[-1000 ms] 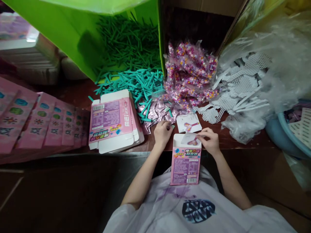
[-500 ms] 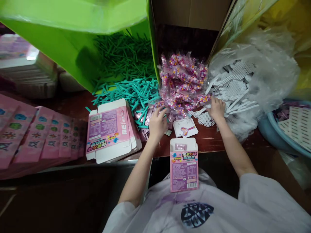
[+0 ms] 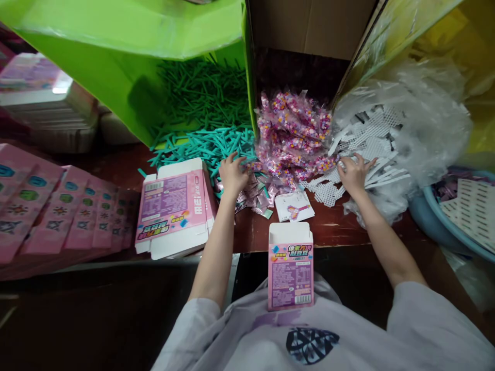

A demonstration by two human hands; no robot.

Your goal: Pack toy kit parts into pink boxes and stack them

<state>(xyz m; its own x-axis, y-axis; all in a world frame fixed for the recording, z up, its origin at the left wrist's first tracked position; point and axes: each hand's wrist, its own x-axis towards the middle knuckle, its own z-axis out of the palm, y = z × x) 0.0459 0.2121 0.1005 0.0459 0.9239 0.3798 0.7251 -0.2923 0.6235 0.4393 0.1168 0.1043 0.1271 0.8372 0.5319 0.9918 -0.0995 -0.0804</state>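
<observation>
My left hand reaches down at the front of a pile of teal plastic sticks. Its fingers are apart, and the tips are partly lost among the sticks. Beside it lie small pink sachets. My right hand is at the white mesh pieces, fingers spread, close to the end of a bag of coloured beads; I see nothing held in it. An open pink box stands upright against my shirt, its white flap up. Printed cards with a pink picture lie between my hands.
Flattened pink boxes are stacked at left, with a row of pink cartons beyond. A green bin of green sticks stands behind. At right are a clear plastic bag and a blue basin with white slotted sheets.
My left hand has moved left, from the pink sachets to the teal sticks. My right hand has shifted slightly right, its fingers spreading. The sachet at the box's mouth no longer shows.
</observation>
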